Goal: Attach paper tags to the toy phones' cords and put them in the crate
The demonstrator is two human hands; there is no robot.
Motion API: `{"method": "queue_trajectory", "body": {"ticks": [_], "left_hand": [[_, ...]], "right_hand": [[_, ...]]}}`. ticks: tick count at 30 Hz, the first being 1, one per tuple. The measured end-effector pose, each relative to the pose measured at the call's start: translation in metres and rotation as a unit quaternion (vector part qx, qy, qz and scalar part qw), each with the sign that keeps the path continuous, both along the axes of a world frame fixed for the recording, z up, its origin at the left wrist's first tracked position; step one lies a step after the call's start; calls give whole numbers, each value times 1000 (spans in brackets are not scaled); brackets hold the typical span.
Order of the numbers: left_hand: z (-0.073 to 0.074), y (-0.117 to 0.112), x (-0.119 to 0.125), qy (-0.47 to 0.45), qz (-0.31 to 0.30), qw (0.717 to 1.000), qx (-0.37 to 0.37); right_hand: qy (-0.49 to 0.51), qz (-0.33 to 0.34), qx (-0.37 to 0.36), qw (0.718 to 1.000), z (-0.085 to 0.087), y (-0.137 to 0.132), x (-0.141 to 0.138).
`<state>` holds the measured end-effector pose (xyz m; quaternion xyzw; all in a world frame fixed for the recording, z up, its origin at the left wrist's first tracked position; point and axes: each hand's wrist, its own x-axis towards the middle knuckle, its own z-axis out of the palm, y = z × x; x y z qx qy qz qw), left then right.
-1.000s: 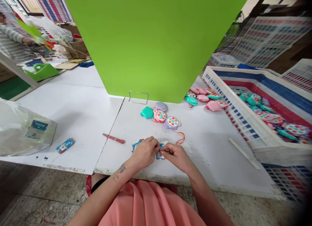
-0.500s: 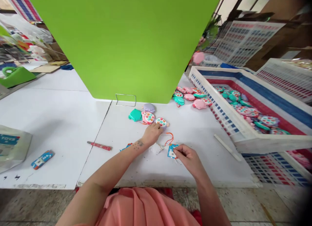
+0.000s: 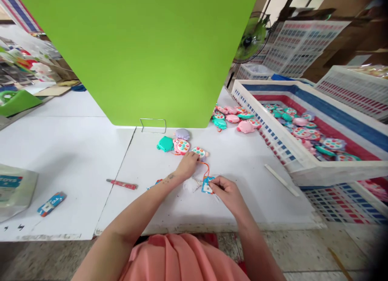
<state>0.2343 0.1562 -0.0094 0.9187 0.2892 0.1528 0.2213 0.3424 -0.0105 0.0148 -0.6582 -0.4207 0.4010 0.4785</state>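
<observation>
White table (image 3: 257, 167): left hand (image 3: 187, 167) grip closed on toy phone (image 3: 199, 152); right hand (image 3: 226, 193) pinching blue tag (image 3: 207, 186).

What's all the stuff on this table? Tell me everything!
green board: one, bright green, standing at the back
button toys: four, teal, pink and purple, middle
crate: one, white, right side, holding toys
toy pile: several, pink and teal, beside the crate
orange cord: one, orange, middle
blue tag: one, blue, front middle
red stick: one, red, left of middle
white stick: one, white, by the crate
plastic bag: one, clear, far left
left hand: one, touching a button toy
right hand: one, pinching the blue tag
</observation>
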Motion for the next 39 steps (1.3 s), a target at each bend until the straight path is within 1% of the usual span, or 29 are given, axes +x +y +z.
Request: {"method": "queue_trajectory", "body": {"ticks": [4, 8, 10, 13, 16, 18, 20, 22, 23, 25, 27, 29, 31, 35, 39], "left_hand": [[11, -13, -10, -36, 24, 993, -106], [23, -27, -23, -62, 29, 982, -177], [26, -33, -27, -82, 30, 972, -219], [29, -40, -31, -120, 27, 950, -288], [30, -46, -34, -135, 15, 935, -329], [32, -48, -36, -142, 18, 932, -333], [35, -50, -38, -152, 35, 940, -303], [37, -50, -40, -161, 45, 955, -245], [38, -51, -41, -166, 40, 962, -211], [39, -52, -43, -178, 16, 973, -145], [40, -52, -45, -190, -11, 977, -94], [40, -53, -48, -192, -42, 979, -58], [41, -53, -54, -186, -64, 980, -24], [45, -59, -68, -160, -90, 982, 55], [41, -74, -75, -100, -174, 972, 123]], "right_hand": [[44, -20, -3, 999, 1, 15, -12], [56, -28, -43, 997, 0, 24, -17], [66, -35, -54, 996, -2, 26, -17], [87, -46, -57, 994, -6, 27, -18], [100, -50, -44, 993, -8, 27, -19], [106, -49, -31, 993, -7, 27, -22], [114, -47, -18, 992, -6, 27, -24], [131, -55, -1, 990, -4, 28, -27], [142, -63, 9, 988, -4, 28, -29], [164, -70, 26, 984, -5, 29, -31], [174, -54, 32, 983, -7, 30, -32], [173, -28, 28, 984, -9, 30, -33], [175, -23, 20, 984, -12, 31, -33], [212, -53, -3, 976, -13, 32, -35], [240, -75, -28, 968, -12, 34, -39]]}}
